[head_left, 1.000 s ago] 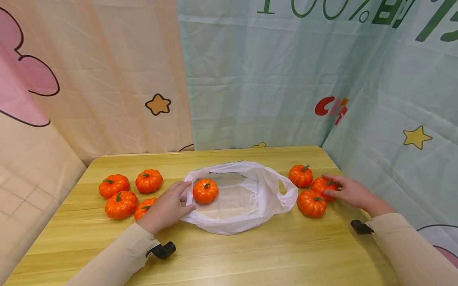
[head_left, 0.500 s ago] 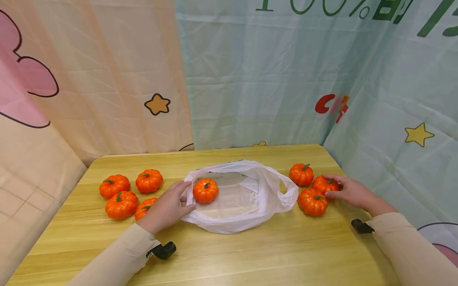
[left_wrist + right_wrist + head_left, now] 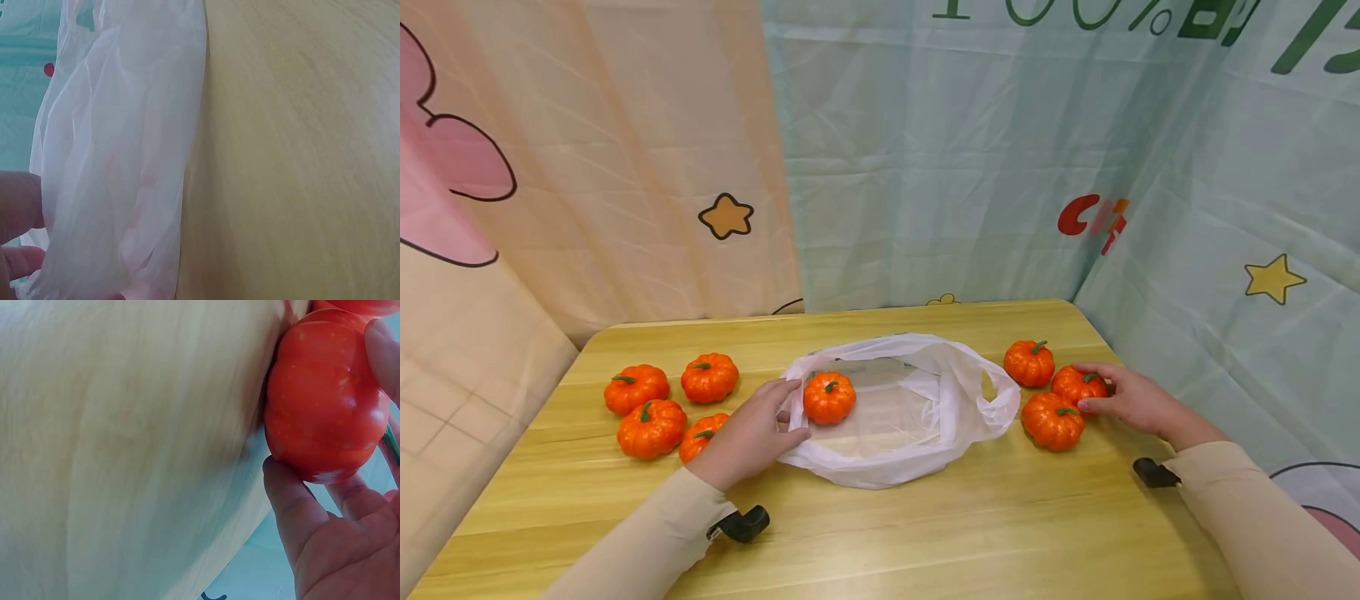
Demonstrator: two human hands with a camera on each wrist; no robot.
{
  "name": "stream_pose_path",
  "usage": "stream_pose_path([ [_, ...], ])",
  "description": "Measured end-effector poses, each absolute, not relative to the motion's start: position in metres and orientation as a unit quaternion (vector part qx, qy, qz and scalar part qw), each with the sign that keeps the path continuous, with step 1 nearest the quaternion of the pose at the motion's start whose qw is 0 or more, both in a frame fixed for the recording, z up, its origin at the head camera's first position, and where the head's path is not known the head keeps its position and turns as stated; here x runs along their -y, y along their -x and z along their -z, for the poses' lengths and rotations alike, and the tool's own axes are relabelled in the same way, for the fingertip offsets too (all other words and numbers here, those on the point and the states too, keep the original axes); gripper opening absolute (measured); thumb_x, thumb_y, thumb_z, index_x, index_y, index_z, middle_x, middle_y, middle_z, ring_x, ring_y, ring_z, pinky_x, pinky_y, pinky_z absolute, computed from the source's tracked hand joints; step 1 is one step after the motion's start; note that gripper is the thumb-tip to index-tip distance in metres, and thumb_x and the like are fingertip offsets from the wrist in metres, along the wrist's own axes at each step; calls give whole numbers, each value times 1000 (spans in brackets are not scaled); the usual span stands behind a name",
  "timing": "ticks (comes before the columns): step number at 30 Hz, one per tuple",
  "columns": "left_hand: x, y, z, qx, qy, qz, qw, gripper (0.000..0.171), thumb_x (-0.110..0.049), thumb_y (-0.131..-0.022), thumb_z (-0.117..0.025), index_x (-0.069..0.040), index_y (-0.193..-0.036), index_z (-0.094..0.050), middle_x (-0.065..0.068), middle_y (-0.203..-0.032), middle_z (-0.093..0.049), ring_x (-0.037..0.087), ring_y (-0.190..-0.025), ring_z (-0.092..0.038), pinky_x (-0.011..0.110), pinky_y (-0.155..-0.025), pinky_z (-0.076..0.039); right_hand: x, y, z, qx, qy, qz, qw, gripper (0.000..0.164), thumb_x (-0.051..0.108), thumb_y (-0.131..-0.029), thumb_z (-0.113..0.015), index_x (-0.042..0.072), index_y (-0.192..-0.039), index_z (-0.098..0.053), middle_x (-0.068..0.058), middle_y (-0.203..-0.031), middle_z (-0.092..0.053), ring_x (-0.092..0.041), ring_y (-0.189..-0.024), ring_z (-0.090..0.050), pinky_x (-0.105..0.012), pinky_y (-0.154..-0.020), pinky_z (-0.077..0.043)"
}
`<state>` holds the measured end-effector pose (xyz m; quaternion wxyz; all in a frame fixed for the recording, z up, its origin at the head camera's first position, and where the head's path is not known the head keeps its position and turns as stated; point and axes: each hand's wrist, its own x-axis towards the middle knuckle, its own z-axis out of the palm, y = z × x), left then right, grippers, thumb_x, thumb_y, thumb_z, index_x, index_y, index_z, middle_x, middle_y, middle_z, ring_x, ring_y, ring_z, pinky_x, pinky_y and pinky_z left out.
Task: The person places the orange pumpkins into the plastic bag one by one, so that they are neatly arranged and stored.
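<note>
A white plastic bag [image 3: 887, 477] stands with its mouth spread wide in the middle of the table. Inside its left end sits one orange toy pumpkin [image 3: 830, 397] with a green stem. My left hand [image 3: 748, 437] holds the bag's left rim between thumb and fingers; in the left wrist view the bag wall hides part of the fingers. On the right, my right hand [image 3: 1138, 406] grips a pumpkin [image 3: 1072, 382] from its right side, thumb at the near side and fingers round the far side. That pumpkin [image 3: 328, 400] still rests against the table in the right wrist view.
Two more pumpkins, a far one [image 3: 1029, 363] and a near one [image 3: 1052, 422], sit close beside the gripped pumpkin. Left of the bag lie several others, such as this pumpkin [image 3: 652, 429]; my left forearm partly covers one. Printed curtains [image 3: 925, 208] stand behind the wooden table [image 3: 925, 550].
</note>
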<state>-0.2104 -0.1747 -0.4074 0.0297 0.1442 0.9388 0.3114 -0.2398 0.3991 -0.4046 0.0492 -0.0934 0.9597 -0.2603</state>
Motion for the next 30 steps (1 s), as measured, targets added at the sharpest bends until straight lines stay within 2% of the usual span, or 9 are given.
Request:
stream_pose_path([
  [6, 175, 210, 407, -938, -142, -314, 30, 79, -25, -93, -81, -2, -158, -44, 22, -162, -42, 28, -112, -71, 44, -95, -63, -396, 240, 404, -959, 95, 263, 43, 69, 33, -94, -80, 2, -150, -54, -26, -130, -64, -31, -106, -57, -28, -83, -45],
  [13, 175, 210, 407, -940, -143, -308, 30, 79, -26, -93, -81, 0, -158, -43, 23, -161, -43, 27, -111, -71, 44, -95, -63, -396, 238, 404, -959, 86, 264, 48, 69, 34, -95, -79, 2, -150, -53, -30, -135, -62, -40, -111, -59, -37, -87, -47],
  [21, 174, 211, 406, -941, -145, -305, 30, 79, -25, -93, -82, 0, -158, -43, 23, -161, -44, 27, -111, -71, 44, -95, -63, -397, 237, 405, -962, 85, 258, 20, 65, 30, -95, -79, -1, -146, -55, -30, -129, -65, -38, -105, -61, -34, -83, -48],
  [26, 174, 211, 405, -939, -146, -309, 34, 79, -25, -93, -81, -1, -158, -43, 23, -161, -43, 27, -112, -71, 44, -96, -63, -394, 234, 387, -961, 84, 264, -1, 66, 28, -97, -77, -3, -149, -51, -36, -137, -58, -52, -113, -62, -36, -83, -53],
  [30, 175, 212, 404, -939, -145, -310, 37, 79, -25, -93, -81, -2, -158, -43, 23, -161, -43, 28, -112, -72, 44, -95, -63, -380, 235, 363, -959, 86, 272, -11, 69, 30, -99, -75, 1, -154, -47, -33, -140, -57, -53, -120, -60, -37, -85, -55],
])
